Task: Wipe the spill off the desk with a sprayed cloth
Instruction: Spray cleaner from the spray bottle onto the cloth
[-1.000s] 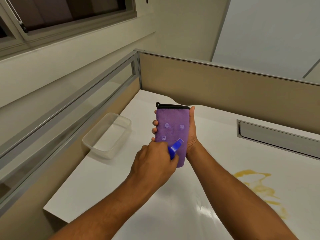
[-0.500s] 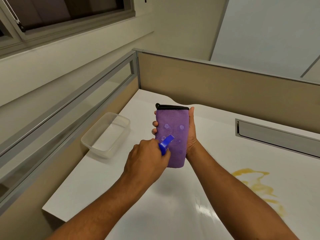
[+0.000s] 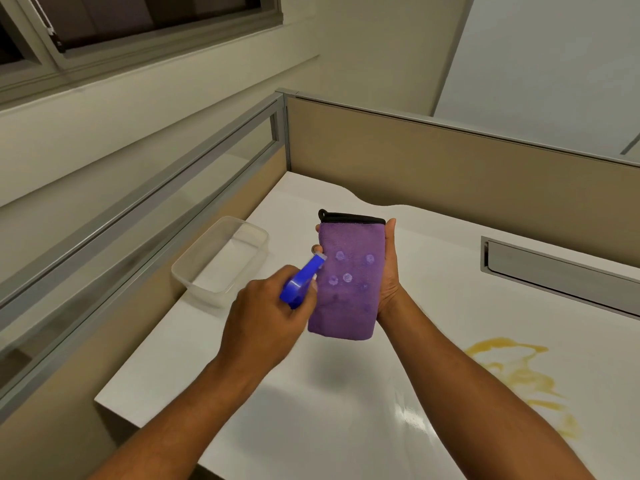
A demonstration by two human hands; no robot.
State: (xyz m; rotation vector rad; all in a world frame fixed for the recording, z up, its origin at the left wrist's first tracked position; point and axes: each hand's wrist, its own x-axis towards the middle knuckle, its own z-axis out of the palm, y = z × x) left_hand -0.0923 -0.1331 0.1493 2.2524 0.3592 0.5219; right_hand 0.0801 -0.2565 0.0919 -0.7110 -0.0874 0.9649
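Cloth: purple, folded into a tall upright rectangle w/ black trim and a small loop at the top edge, held above the desk near its middle. Right hand grips it from behind, thumb along the right edge, fingertips wrapped round the left edge. Several pale wet dots on the front face, in two loose rows, plus a few darker damp patches lower down.

Left hand closed round a blue sprayer, nozzle tip at the cloth's left edge, about level w/ the top row of dots, just beside the right hand's fingertips. Sprayer body mostly hidden in the fist; it's motion-blurred, so can't tell if the nozzle touches the cloth.

Around: clear plastic tub on the desk's left side, near the partition, w/ nothing visible inside. It sits left of both hands, apart from them. Spill: yellow-amber streaks, a loop w/ trails running toward the near-right edge, on the desk right of the right forearm, well apart from the cloth. Grey recessed slot in the desk at far right, beyond the spill. Nothing lies between cloth and spill except the right forearm. Desk surface white, glossy, w/ a light glare patch near the front. Window upper left, dark.
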